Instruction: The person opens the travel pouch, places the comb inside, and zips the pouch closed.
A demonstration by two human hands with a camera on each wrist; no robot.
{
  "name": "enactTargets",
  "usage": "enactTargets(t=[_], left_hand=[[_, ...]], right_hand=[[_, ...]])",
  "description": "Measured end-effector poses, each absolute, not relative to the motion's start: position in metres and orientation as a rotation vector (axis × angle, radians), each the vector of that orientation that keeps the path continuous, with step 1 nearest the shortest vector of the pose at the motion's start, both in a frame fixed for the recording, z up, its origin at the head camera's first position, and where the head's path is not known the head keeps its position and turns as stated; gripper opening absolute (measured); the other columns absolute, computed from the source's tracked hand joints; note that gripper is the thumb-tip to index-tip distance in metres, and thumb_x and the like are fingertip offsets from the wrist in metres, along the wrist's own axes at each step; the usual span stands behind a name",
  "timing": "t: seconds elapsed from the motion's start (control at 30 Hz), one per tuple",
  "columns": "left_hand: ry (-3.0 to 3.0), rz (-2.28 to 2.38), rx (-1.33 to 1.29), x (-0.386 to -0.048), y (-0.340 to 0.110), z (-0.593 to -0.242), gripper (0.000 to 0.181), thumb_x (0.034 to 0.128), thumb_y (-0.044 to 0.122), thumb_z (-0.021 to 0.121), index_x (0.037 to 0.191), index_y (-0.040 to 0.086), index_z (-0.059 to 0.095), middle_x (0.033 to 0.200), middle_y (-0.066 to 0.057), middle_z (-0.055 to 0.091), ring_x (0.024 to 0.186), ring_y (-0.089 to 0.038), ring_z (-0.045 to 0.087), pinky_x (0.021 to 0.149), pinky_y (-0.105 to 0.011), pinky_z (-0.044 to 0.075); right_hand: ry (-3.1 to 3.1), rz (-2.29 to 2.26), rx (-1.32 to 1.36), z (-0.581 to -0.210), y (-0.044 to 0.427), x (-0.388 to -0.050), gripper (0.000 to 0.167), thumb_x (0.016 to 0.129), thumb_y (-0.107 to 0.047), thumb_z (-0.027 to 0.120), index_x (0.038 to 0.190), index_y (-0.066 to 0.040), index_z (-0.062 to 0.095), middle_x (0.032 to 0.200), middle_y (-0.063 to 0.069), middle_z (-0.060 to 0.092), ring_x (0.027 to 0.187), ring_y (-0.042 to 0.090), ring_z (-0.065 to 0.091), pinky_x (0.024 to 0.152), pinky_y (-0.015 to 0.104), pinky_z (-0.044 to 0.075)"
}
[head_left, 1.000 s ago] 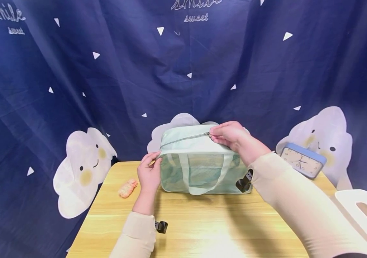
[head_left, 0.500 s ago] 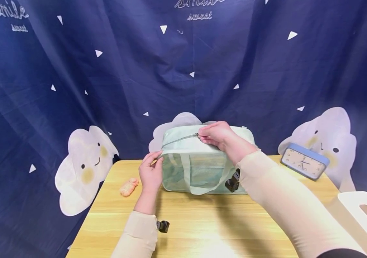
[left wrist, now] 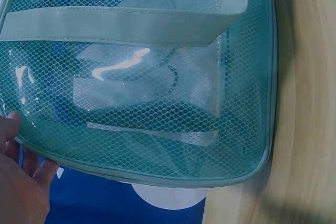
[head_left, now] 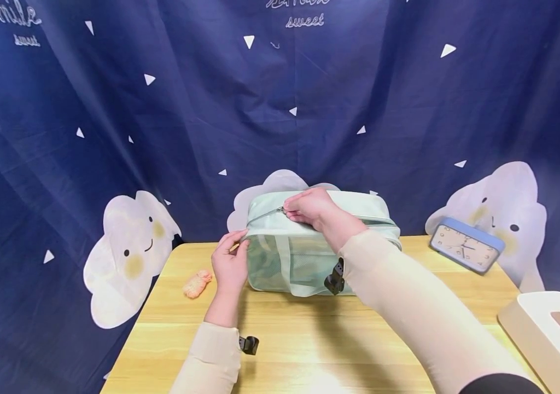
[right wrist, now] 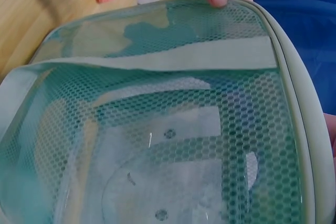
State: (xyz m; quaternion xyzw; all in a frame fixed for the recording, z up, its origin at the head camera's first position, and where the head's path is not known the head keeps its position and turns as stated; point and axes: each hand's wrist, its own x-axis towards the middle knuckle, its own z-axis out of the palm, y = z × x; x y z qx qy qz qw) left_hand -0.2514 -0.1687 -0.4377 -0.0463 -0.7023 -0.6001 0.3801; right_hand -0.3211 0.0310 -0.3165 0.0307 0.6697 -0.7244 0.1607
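Observation:
A pale green mesh-and-clear-plastic zip bag point(head_left: 265, 262) with a strap handle point(head_left: 285, 268) stands upright on the table. My left hand point(head_left: 229, 262) pinches the bag's upper left corner, thumb in front; in the left wrist view the fingers point(left wrist: 44, 174) sit on its edge. Along the top, my right hand point(head_left: 314, 208) pinches the zipper pull point(head_left: 281, 209) left of the middle. The zipper is parted to the right of that hand, showing a gap point(head_left: 380, 222). Between pull and left corner the zipper is closed. Only part of the right hand shows at the edge of the right wrist view.
An orange bundle point(head_left: 197, 284) lies on the wooden table point(head_left: 280, 339) left of the bag. A blue-framed clock point(head_left: 467, 244) stands at the back right. Nearer, at the right edge, is a white box with a slot point(head_left: 541, 323). A dark blue curtain point(head_left: 186, 109) hangs behind.
My right hand has moved left along the bag's top with the zipper pull, and the opening behind it has come into view. The left hand keeps its hold on the corner.

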Motion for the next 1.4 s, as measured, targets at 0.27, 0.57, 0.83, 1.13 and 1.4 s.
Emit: enactTargets(t=[0.27,0.57,0.83,1.13,1.4], left_hand=[[-1.815,-1.535,-0.103,-0.252,-0.169,-0.436,0.024,0.0864,-0.019,0.076,0.105,-0.004,0.082,0.105,-0.02,0.074,0.096,-0.012,0.068,0.083,-0.02,0.06],[-1.814,-1.483,-0.12,-0.254,-0.168,-0.436,0.023,0.0855,-0.019,0.076,0.105,-0.008,0.08,0.106,-0.022,0.074,0.097,-0.03,0.07,0.081,-0.025,0.061],[-1.813,-1.484,-0.113,-0.254,-0.17,-0.434,0.022,0.0859,-0.019,0.076,0.104,-0.007,0.08,0.105,-0.022,0.074,0.096,-0.019,0.07,0.08,-0.014,0.057],[-1.84,-1.481,-0.144,-0.245,-0.167,-0.424,0.021,0.0864,-0.02,0.075,0.104,-0.01,0.079,0.103,-0.025,0.073,0.094,-0.012,0.067,0.08,-0.019,0.06],[-1.873,-1.492,-0.129,-0.253,-0.174,-0.434,0.023,0.0855,-0.023,0.072,0.106,-0.013,0.077,0.106,-0.029,0.072,0.094,-0.025,0.068,0.079,-0.019,0.06]], right_hand=[[1.93,-2.047,0.085,-0.315,0.014,-0.325,0.026,0.095,0.012,0.068,0.121,0.016,0.068,0.077,0.006,0.071,0.061,0.009,0.065,0.061,0.019,0.058],[1.948,-2.011,0.083,-0.315,-0.005,-0.333,0.027,0.095,0.014,0.066,0.122,0.016,0.067,0.072,0.006,0.067,0.056,0.01,0.062,0.054,0.018,0.055],[1.959,-2.001,0.083,-0.318,-0.025,-0.332,0.026,0.093,0.015,0.066,0.119,0.016,0.069,0.072,0.007,0.066,0.055,0.01,0.062,0.054,0.018,0.055],[1.91,-1.971,0.107,-0.323,-0.027,-0.333,0.032,0.096,0.012,0.067,0.127,0.013,0.067,0.076,0.008,0.067,0.056,0.01,0.062,0.053,0.019,0.054],[1.972,-1.887,0.095,-0.323,-0.019,-0.335,0.026,0.096,0.01,0.069,0.121,0.013,0.068,0.072,0.007,0.068,0.056,0.012,0.064,0.054,0.022,0.056]])
